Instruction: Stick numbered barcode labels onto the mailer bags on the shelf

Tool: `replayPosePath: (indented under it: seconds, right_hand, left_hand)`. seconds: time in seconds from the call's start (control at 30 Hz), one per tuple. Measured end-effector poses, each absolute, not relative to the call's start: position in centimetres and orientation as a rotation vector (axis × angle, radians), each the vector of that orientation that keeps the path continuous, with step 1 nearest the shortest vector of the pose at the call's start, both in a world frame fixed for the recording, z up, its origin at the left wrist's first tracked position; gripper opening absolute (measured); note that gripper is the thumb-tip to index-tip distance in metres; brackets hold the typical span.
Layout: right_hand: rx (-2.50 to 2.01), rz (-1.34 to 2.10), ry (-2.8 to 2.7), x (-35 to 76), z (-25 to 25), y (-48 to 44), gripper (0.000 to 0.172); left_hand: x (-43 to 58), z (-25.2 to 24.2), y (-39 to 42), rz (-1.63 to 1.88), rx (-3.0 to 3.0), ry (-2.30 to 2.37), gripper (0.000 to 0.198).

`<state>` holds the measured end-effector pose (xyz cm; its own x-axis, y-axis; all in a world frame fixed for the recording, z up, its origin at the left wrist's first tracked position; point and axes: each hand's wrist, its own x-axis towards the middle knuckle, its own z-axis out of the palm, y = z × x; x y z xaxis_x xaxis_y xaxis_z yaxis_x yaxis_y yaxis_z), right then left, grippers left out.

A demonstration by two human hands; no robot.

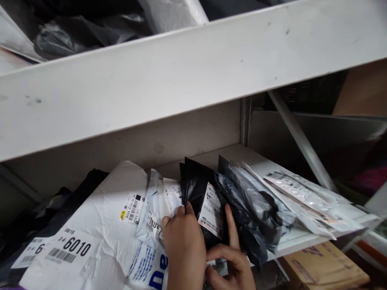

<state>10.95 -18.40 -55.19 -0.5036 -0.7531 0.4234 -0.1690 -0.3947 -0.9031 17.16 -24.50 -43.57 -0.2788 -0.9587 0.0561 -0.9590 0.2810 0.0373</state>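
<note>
My left hand [184, 249] is at the left edge of a black mailing bag [198, 195] with a white label, its fingers curled and pressed together on the plastic. Where those fingertips end is partly hidden. My right hand [231, 264] is at the bag's right side. Its index finger stretches up between this bag and a dark plastic parcel [243, 215], while the thumb and other fingers are bent and apart, with nothing visible in them. Left of my hands lean white plastic parcels [155, 224] and a large white parcel [104, 224] labelled 6010.
A thick white shelf beam [191, 73] crosses above my hands. Flat white envelopes [309, 196] lie at the right of the lower shelf [238, 154], near a diagonal brace [303, 141]. Below is a brown carton [325, 269]. Dark bags [72, 35] fill the upper shelf.
</note>
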Motion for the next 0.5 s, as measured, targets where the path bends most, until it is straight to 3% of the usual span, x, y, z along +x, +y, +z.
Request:
replayPosePath:
  seconds: [0.2, 0.37, 0.5]
  right_hand:
    - [-1.323, -1.91, 1.347, 10.0, -55.0, -17.8, 0.01]
    - [-1.219, -1.941, 1.131, 10.0, -55.6, -17.7, 0.009]
    - [-1.144, -1.843, 0.884, 12.2, -56.1, -17.4, 0.034]
  left_hand:
    - [18.8, -43.8, -24.6, -0.204, 1.637, -2.421, 0.051]
    - [20.3, -44.1, -24.9, -0.54, 1.439, -2.233, 0.03]
    - [20.0, -44.3, -25.1, -0.508, 1.452, -2.216, 0.033]
